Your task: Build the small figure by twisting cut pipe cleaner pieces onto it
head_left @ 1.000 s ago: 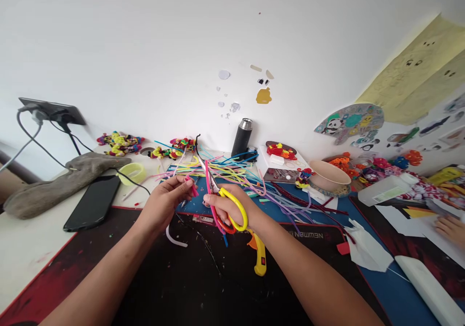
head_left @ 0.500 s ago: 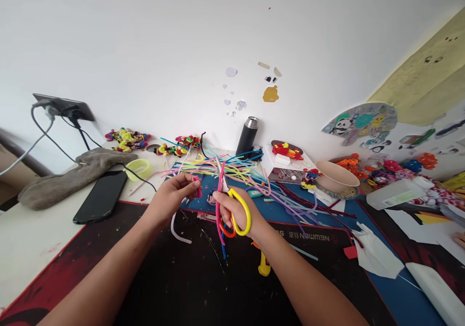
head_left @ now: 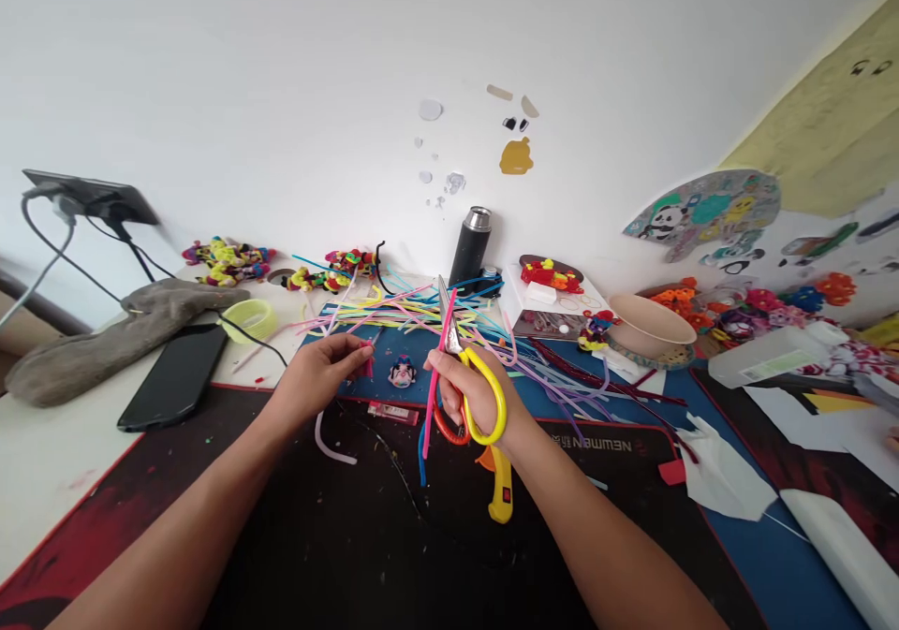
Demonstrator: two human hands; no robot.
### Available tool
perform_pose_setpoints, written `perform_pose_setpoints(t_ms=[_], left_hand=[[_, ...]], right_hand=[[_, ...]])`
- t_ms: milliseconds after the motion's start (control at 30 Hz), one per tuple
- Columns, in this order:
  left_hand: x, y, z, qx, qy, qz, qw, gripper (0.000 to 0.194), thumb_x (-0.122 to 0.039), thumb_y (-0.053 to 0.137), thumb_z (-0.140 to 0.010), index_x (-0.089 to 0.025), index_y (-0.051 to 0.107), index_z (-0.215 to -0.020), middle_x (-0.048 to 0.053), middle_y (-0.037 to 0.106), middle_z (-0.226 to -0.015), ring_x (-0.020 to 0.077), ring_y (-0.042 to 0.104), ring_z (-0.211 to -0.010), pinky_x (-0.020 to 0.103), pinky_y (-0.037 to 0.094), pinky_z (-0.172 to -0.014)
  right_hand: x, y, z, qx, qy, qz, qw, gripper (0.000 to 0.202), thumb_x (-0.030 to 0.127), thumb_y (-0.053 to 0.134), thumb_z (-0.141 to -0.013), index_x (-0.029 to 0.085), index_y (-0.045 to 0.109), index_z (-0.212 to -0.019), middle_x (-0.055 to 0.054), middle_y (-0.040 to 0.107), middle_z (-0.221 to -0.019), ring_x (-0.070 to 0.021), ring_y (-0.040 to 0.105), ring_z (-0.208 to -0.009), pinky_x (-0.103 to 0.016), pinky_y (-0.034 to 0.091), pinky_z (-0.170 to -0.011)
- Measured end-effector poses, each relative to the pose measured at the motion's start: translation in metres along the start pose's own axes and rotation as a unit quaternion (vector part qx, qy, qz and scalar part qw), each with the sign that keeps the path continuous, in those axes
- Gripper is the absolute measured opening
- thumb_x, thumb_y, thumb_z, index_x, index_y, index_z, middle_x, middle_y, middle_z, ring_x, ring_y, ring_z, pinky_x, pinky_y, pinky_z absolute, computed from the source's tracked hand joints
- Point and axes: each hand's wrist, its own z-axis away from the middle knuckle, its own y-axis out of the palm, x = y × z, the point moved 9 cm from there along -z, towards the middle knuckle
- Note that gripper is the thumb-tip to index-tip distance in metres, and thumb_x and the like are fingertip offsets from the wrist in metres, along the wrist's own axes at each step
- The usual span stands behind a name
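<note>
My left hand (head_left: 317, 373) pinches a short pink piece of pipe cleaner (head_left: 369, 360) between thumb and fingertips. In my right hand (head_left: 472, 382) are scissors (head_left: 495, 398) with yellow and red handles, their blades pointing up and away. The same hand pinches a longer pink pipe cleaner (head_left: 434, 396), which runs alongside the blades. A small decorated face piece (head_left: 403, 373) lies on the blue mat between the hands. Below the right hand lie a blue pipe cleaner (head_left: 422, 461) and a yellow-handled tool (head_left: 501, 490), partly hidden.
Many coloured pipe cleaners (head_left: 400, 310) are strewn behind the hands. A black flask (head_left: 469, 251) stands at the wall. To the left lie a phone (head_left: 169, 377) and a yellow tape roll (head_left: 249, 319); to the right, a beige bowl (head_left: 652, 326) and crumpled tissue (head_left: 727, 471).
The hands have moved apart slightly, the left with its pink piece and the right with the scissors and pink strand. The face piece between them is now uncovered. The view has shifted a little.
</note>
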Motion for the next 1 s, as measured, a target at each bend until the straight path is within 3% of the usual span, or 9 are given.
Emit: perform_pose_setpoints(t_ms=[233, 300, 367, 500, 567, 633, 733, 900, 1000], left_hand=[[-0.007, -0.003, 0.002, -0.007, 0.000, 0.006, 1.000, 0.054, -0.077, 0.089, -0.070, -0.024, 0.083, -0.078, 0.005, 0.076, -0.073, 0.0238, 0.062, -0.070, 0.030, 0.048, -0.066], [-0.008, -0.003, 0.003, -0.005, -0.004, 0.008, 1.000, 0.053, -0.076, 0.090, -0.070, -0.024, 0.082, -0.076, 0.004, 0.074, -0.072, 0.0228, 0.061, -0.070, 0.029, 0.046, -0.065], [-0.008, -0.004, 0.002, -0.005, -0.006, 0.022, 1.000, 0.053, -0.074, 0.093, -0.068, -0.023, 0.080, -0.074, 0.004, 0.072, -0.070, 0.0223, 0.059, -0.068, 0.029, 0.046, -0.063], [-0.010, -0.003, 0.003, 0.001, -0.013, 0.057, 0.998, 0.054, -0.074, 0.096, -0.063, -0.023, 0.079, -0.072, 0.003, 0.071, -0.067, 0.0217, 0.058, -0.065, 0.028, 0.045, -0.060], [-0.012, -0.003, 0.004, 0.003, -0.016, 0.067, 0.998, 0.054, -0.073, 0.097, -0.062, -0.023, 0.079, -0.071, 0.003, 0.071, -0.067, 0.0217, 0.057, -0.064, 0.028, 0.045, -0.059], [-0.014, -0.003, 0.006, 0.004, -0.020, 0.073, 0.997, 0.053, -0.073, 0.098, -0.061, -0.024, 0.080, -0.071, 0.004, 0.071, -0.067, 0.0218, 0.057, -0.064, 0.029, 0.045, -0.060], [-0.016, -0.001, 0.008, 0.007, -0.027, 0.089, 0.996, 0.054, -0.073, 0.098, -0.058, -0.023, 0.079, -0.069, 0.003, 0.069, -0.065, 0.0208, 0.056, -0.064, 0.029, 0.045, -0.060], [-0.018, 0.008, 0.012, 0.026, -0.032, 0.167, 0.985, 0.052, -0.070, 0.099, -0.061, -0.022, 0.079, -0.071, 0.004, 0.069, -0.068, 0.0197, 0.056, -0.063, 0.029, 0.044, -0.061], [-0.019, 0.013, 0.012, 0.043, -0.038, 0.219, 0.974, 0.049, -0.063, 0.103, -0.059, -0.021, 0.080, -0.073, 0.004, 0.069, -0.068, 0.0185, 0.058, -0.063, 0.029, 0.046, -0.061]], right_hand=[[0.070, -0.018, -0.004, -0.043, -0.088, 0.143, 0.985, 0.047, 0.069, 0.070, -0.095, 0.025, 0.058, -0.083, 0.008, 0.049, -0.047, -0.0135, 0.045, -0.038, -0.027, 0.038, -0.046], [0.087, -0.026, -0.007, -0.070, -0.118, 0.212, 0.968, 0.044, 0.066, 0.069, -0.099, 0.026, 0.057, -0.085, 0.007, 0.052, -0.051, -0.0146, 0.049, -0.043, -0.027, 0.039, -0.050], [0.099, -0.032, -0.013, -0.103, -0.143, 0.316, 0.932, 0.040, 0.062, 0.070, -0.100, 0.025, 0.061, -0.087, 0.005, 0.058, -0.058, -0.0151, 0.052, -0.050, -0.028, 0.038, -0.055], [0.095, -0.023, -0.034, -0.096, -0.159, 0.533, 0.825, 0.031, 0.052, 0.068, -0.105, 0.023, 0.071, -0.095, -0.001, 0.069, -0.070, -0.0174, 0.055, -0.061, -0.031, 0.030, -0.061], [0.080, -0.013, -0.046, -0.059, -0.146, 0.583, 0.797, 0.028, 0.049, 0.069, -0.105, 0.022, 0.073, -0.098, -0.004, 0.073, -0.079, -0.0202, 0.061, -0.068, -0.031, 0.029, -0.063], [0.063, -0.004, -0.053, -0.032, -0.125, 0.605, 0.786, 0.026, 0.046, 0.071, -0.105, 0.022, 0.074, -0.098, -0.006, 0.076, -0.084, -0.0220, 0.064, -0.074, -0.031, 0.029, -0.064], [0.049, 0.003, -0.054, -0.032, -0.103, 0.581, 0.807, 0.021, 0.042, 0.073, -0.104, 0.021, 0.076, -0.100, -0.005, 0.076, -0.084, -0.0215, 0.065, -0.076, -0.030, 0.032, -0.065], [0.038, 0.008, -0.040, -0.029, -0.086, 0.408, 0.909, 0.020, 0.042, 0.072, -0.103, 0.022, 0.075, -0.100, 0.001, 0.070, -0.075, -0.0172, 0.063, -0.065, -0.027, 0.041, -0.064], [0.024, 0.010, -0.035, -0.024, -0.059, 0.304, 0.950, 0.024, 0.048, 0.073, -0.101, 0.023, 0.072, -0.100, 0.004, 0.064, -0.065, -0.0159, 0.061, -0.056, -0.026, 0.044, -0.060]])
